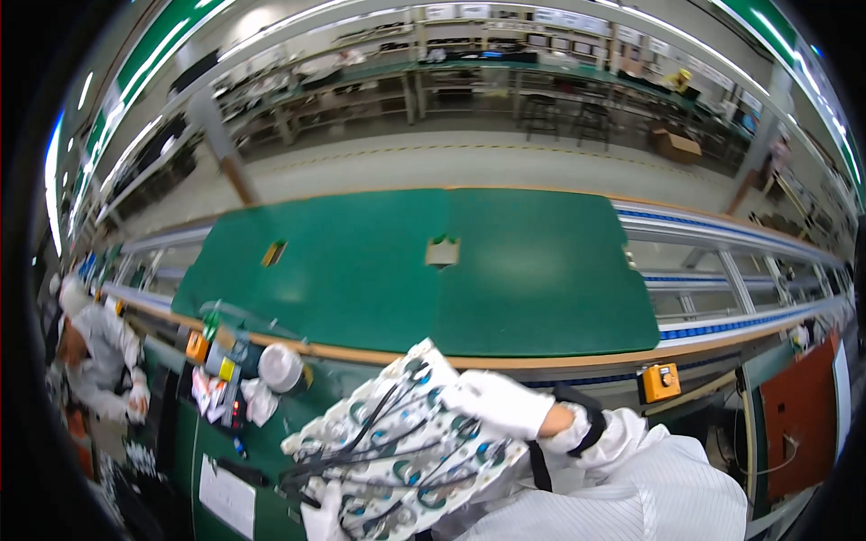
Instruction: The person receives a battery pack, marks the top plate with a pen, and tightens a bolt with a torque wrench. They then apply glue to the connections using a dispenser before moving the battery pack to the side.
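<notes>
Bright, even overhead light fills the hall; long ceiling strips glare white along the curved rim. The green mat shows a soft sheen. Fisheye bending warps the edges, corners go black, and the foreground is slightly motion-blurred.

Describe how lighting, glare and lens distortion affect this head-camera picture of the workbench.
Head view: fisheye bends the green mat and conveyor rails toward a dark rim; soft glare patch on the mat's right half; ceiling light strips blow out white; the right hand and left hand on the patterned tray look slightly smeared.
</notes>
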A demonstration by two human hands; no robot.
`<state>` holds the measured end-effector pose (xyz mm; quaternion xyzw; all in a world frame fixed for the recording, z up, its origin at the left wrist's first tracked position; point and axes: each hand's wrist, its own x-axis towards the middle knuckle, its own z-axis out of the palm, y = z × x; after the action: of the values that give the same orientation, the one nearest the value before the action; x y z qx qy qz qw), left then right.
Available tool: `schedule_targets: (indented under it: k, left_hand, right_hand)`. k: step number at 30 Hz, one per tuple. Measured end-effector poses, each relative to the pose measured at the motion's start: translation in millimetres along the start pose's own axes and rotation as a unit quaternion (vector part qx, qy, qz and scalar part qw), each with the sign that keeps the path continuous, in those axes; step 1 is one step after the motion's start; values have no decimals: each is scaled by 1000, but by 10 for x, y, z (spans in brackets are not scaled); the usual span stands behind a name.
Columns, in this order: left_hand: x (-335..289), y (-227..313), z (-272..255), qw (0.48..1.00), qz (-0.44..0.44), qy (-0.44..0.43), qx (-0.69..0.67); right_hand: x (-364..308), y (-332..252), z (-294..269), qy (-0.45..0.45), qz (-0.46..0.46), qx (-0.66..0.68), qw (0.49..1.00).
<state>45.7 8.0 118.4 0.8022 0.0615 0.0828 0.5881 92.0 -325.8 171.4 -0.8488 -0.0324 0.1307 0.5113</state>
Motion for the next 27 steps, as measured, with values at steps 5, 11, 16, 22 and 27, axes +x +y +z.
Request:
schedule_targets:
  k: [5, 11, 16, 22, 27]
  left_hand:
    - [495, 1233, 1571, 919, -186, -251, -242]
    - [832, 1222, 3099, 875, -176, -393, -221]
    - [865, 1152, 4138, 879, -66, -403, -247]
    - [846, 1051, 3243, 846, -4, -532, 11]
    - [892, 453, 1612, 961, -64, -240, 123]
  right_hand:
    - [41, 712, -1458, 142, -87, -155, 974]
    - [407, 1132, -2768, 217, 226, -54, 948]
    - [1065, 1656, -3871, 211, 187, -157, 946]
    - [1820, 1201, -4051, 178, 140, -176, 958]
    - [1487, 1688, -4616, 66, 37, -313, 947]
